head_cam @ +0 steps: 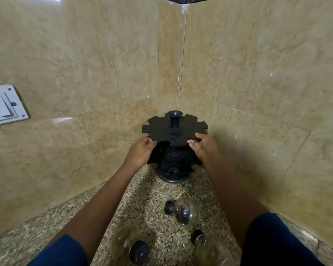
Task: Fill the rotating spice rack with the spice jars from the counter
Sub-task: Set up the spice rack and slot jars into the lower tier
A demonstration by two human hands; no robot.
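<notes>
A black rotating spice rack (174, 131) stands in the counter corner, with a notched top disc, a centre post and a lower tier; no jars show in its slots. My left hand (140, 151) grips the top disc's near-left edge. My right hand (201, 144) holds its near-right edge, fingers curled under. Three clear round spice jars with black caps lie on their sides on the counter between my forearms: one in the middle (185, 210), one near left (129, 244), one near right (208, 248).
Beige tiled walls (258, 93) meet in a corner right behind the rack. A white switch plate (5, 104) sits on the left wall. The speckled granite counter (152, 194) narrows toward the corner.
</notes>
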